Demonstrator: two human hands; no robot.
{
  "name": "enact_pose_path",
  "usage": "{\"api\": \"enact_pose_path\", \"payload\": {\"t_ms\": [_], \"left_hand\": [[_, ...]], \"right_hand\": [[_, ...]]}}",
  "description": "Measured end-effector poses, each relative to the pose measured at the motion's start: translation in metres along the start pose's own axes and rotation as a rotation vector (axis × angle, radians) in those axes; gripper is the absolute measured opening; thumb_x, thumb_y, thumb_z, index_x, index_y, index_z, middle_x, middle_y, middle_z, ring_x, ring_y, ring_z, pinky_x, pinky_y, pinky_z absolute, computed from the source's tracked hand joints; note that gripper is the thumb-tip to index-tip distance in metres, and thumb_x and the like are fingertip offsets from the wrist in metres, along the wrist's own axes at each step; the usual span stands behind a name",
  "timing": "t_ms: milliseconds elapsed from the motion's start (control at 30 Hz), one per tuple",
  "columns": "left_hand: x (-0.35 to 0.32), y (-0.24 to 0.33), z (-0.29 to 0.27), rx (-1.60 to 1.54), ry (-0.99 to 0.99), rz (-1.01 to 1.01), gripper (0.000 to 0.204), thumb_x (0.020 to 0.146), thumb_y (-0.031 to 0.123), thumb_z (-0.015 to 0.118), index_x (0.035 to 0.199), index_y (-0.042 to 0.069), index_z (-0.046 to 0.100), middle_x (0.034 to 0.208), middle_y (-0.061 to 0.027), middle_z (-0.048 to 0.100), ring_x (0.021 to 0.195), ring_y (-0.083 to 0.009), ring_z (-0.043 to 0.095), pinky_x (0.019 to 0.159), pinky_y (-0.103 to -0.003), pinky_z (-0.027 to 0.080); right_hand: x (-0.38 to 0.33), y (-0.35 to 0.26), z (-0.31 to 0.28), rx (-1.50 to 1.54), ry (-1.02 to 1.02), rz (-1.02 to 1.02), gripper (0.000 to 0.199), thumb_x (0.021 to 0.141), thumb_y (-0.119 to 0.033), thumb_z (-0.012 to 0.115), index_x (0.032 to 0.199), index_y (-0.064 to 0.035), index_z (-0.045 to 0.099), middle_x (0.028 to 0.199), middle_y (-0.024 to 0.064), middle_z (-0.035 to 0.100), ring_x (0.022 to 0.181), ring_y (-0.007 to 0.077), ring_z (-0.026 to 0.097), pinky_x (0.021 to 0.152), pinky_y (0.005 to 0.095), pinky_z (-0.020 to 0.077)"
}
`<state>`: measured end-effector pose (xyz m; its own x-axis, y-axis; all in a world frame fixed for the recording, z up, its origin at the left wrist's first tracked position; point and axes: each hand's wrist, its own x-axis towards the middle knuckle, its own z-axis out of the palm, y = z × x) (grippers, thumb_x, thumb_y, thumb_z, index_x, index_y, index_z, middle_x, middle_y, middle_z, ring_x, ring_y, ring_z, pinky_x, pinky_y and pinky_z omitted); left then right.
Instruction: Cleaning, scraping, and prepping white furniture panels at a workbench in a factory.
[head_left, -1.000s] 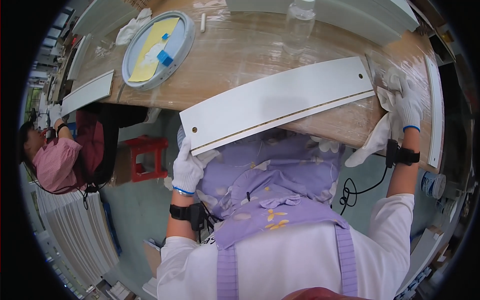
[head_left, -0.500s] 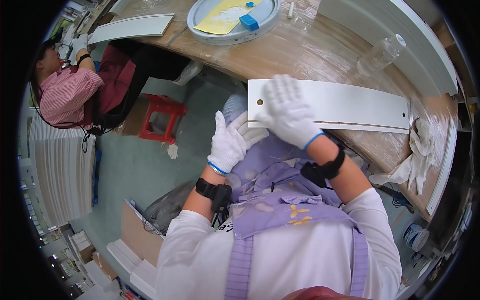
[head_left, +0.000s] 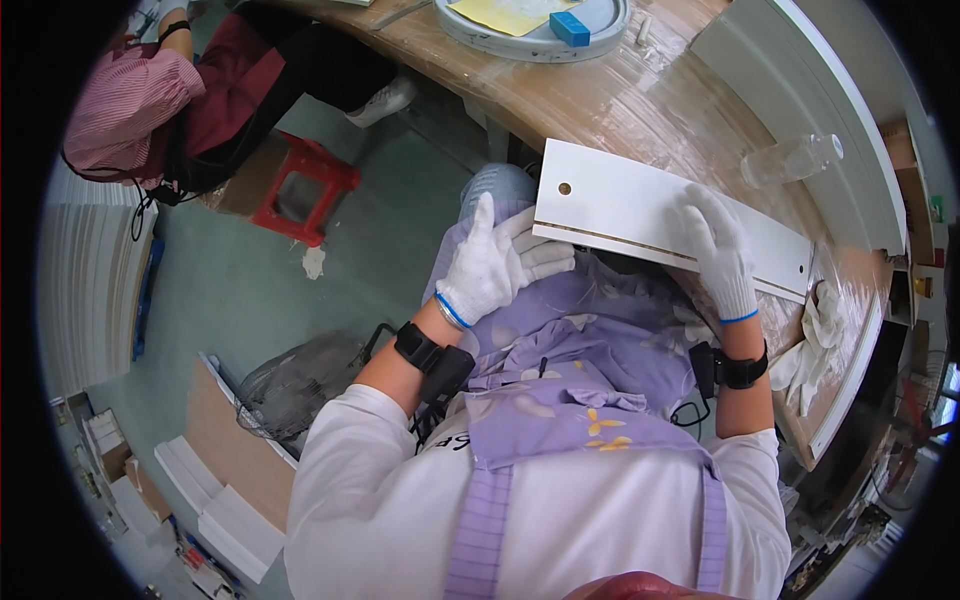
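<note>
Panel: a long white board (head_left: 640, 215) is laid flat across the near edge of the table (head_left: 620, 100), its near long side projecting over the lap; a small round hole is seen near its left end, and a thin dark groove runs along the near long edge.
Left hand: the left hand (head_left: 495, 262), in a white knit glove with a blue cuff band, is placed at the panel's left near corner; the fingertips touch the board's edge, the grip is loose and half open, nothing being enclosed.
Right hand: the right hand (head_left: 722, 250), gloved alike, is pressed flat on top of the panel toward its right part, fingers spread; the grip is open, palm down.
Wrists: a black band is worn on each forearm.
Clothing: a purple flowered apron (head_left: 590, 390) is worn over a white shirt.
Table items: a round grey tray (head_left: 600, 30) with a yellow sheet and a blue block is set at the far side; a clear plastic bottle (head_left: 790, 160) lies just beyond the panel; crumpled white cloth (head_left: 815, 335) rests by the panel's right end.
Surroundings: a red stool (head_left: 305, 190) stands on the green floor; another person in a pink striped top (head_left: 125, 105) is seated at the upper left.
</note>
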<state>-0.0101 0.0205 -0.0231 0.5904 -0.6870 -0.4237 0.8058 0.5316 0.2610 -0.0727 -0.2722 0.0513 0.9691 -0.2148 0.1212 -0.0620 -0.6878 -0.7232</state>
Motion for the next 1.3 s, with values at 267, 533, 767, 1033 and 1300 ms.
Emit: {"api": "enact_pose_path", "payload": {"t_ms": [267,533,767,1033,1300], "left_hand": [[0.018,-0.011,-0.016,0.157,-0.104,0.036,0.054,0.102,0.036,0.047,0.139,-0.002,0.042,0.126,-0.0217,0.059,0.11,-0.0363,0.063,0.101,-0.052,0.048],[0.028,-0.006,-0.013,0.355,-0.111,0.115,0.039,0.101,0.018,0.047,0.135,-0.003,0.046,0.125,-0.0201,0.06,0.106,-0.0323,0.065,0.094,-0.047,0.054],[0.025,0.0,0.01,0.395,-0.109,0.272,0.042,0.103,0.026,0.043,0.133,-0.004,0.047,0.128,-0.0198,0.059,0.116,-0.0324,0.06,0.097,-0.046,0.051],[0.044,0.009,0.006,-0.017,-0.165,0.302,0.066,0.099,0.046,0.05,0.143,-0.002,0.038,0.141,-0.021,0.048,0.131,-0.0342,0.046,0.114,-0.048,0.033],[0.053,0.004,0.012,-0.051,-0.344,0.286,0.045,0.098,0.015,0.055,0.141,0.006,0.041,0.137,-0.0134,0.052,0.126,-0.0297,0.053,0.112,-0.048,0.038]], "right_hand": [[-0.042,0.028,-0.028,-0.714,-0.116,-0.153,0.07,0.077,-0.032,0.073,0.135,-0.0019,0.049,0.14,0.0244,0.045,0.131,0.0436,0.041,0.109,0.0499,0.0345],[-0.053,0.039,-0.014,-0.749,-0.018,-0.22,0.08,0.073,-0.028,0.076,0.141,-0.0027,0.042,0.141,0.0241,0.042,0.132,0.0449,0.038,0.113,0.0536,0.0288],[-0.042,0.024,-0.011,-0.856,0.062,-0.298,0.072,0.072,-0.031,0.077,0.132,-0.0023,0.051,0.131,0.0201,0.052,0.122,0.0404,0.05,0.105,0.0489,0.0395],[-0.008,-0.019,-0.019,-0.681,-0.178,-0.268,0.034,0.088,-0.037,0.064,0.112,-0.0126,0.064,0.106,0.0098,0.068,0.095,0.0299,0.065,0.078,0.0422,0.0521],[0.093,-0.078,0.009,-0.346,-0.147,-0.201,0.036,0.089,-0.033,0.064,0.116,-0.0094,0.066,0.106,0.0139,0.069,0.093,0.0321,0.068,0.079,0.04,0.053]]}}
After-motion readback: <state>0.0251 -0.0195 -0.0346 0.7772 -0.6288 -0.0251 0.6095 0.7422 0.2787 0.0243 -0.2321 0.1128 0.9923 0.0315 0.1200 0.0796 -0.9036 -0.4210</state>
